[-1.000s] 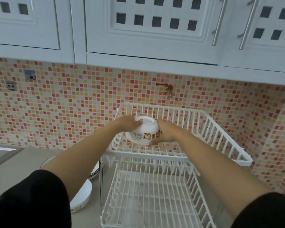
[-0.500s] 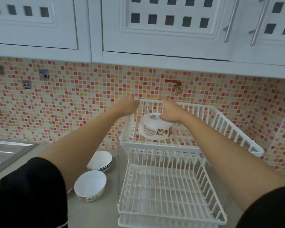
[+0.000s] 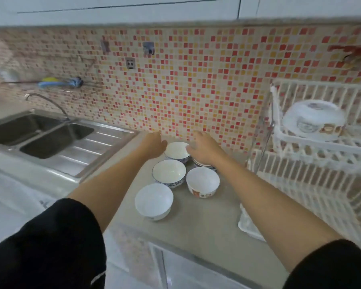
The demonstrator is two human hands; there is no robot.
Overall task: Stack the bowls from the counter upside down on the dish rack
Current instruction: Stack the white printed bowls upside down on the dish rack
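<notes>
We held our left hand [image 3: 154,143] and right hand [image 3: 204,148], fingers spread, flanking the farthest white glazed ceramic bowl [image 3: 177,151] on the grey stone counter [image 3: 198,224].

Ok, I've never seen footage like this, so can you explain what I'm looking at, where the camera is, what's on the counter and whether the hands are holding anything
There is no machine here. A person wears a wide-angle camera on the head, looking forward and down, so both arms reach into the picture from below. The left hand and right hand are bare and open, on either side of the farthest bowl on the counter; neither is gripping anything yet. Three more bowls stand upright nearer the camera: a blue-rimmed bowl, a bowl with a picture band and a plain white bowl. Another dish is mostly hidden under the right hand. On the right stands a white two-level dish rack, with one upside-down bowl already on its upper level. A steel double sink lies to the left.
</notes>
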